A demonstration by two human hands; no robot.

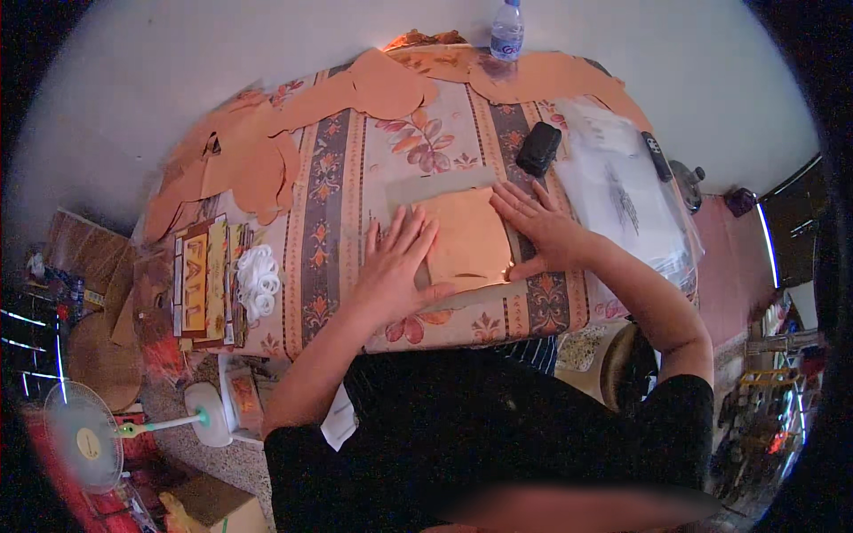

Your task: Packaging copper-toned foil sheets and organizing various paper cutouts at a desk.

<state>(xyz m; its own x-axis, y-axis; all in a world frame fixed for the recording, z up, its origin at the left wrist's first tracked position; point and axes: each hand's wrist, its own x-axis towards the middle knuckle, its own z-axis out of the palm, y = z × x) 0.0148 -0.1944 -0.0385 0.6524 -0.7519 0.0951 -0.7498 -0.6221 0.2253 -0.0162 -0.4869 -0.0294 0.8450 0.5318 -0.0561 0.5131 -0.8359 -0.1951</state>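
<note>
A shiny orange, roughly square flat piece (pixel 468 238), like a folded sheet or packet in clear film, lies near the front middle of the table. My left hand (pixel 396 265) rests along its left edge, fingers stretched and thumb at the near corner. On the right, my right hand (pixel 544 229) lies with fingers spread over the far corner and thumb by the near corner. Both hands press flat and hold nothing. A greyish flat sheet (pixel 402 190) shows from beneath the orange piece on its far and left sides.
Orange paper cut-outs (pixel 391 84) line the table's far and left edges. A black pouch-like object (pixel 538 149) and clear plastic sleeves (pixel 613 191) lie right. Left are printed cards (pixel 203 282) and white ribbon loops (pixel 258 282). A water bottle (pixel 506 34) stands at the back.
</note>
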